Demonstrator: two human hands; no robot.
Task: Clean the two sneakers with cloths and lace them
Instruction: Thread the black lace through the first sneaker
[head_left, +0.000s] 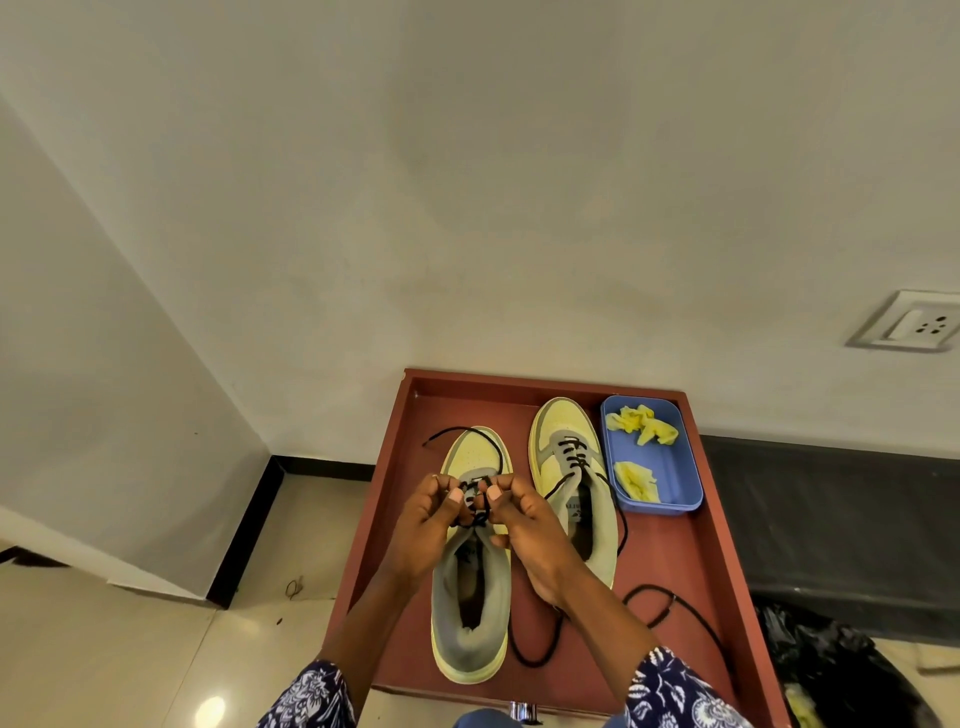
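Both hands are busy on the left sneaker, which sits toe-away in a reddish-brown tray. The left hand and right hand are up over the eyelets, each one pinching the black lace between thumb and fingertips, knuckles almost touching each other. One loose end of that lace loops out over the yellow toe and trails off toward the tray's far left corner.

The right sneaker is just beside it, toe-away too, already laced through most of the eyelets. Its lace ends run down the near side and curl in a big loop on the tray floor.

To the right of that shoe, a blue tub sits against the tray's far right corner with two crumpled yellow cloths in it, one at the far end, one nearer.

The tray rests above a tiled floor, and a wall socket shows at the right.
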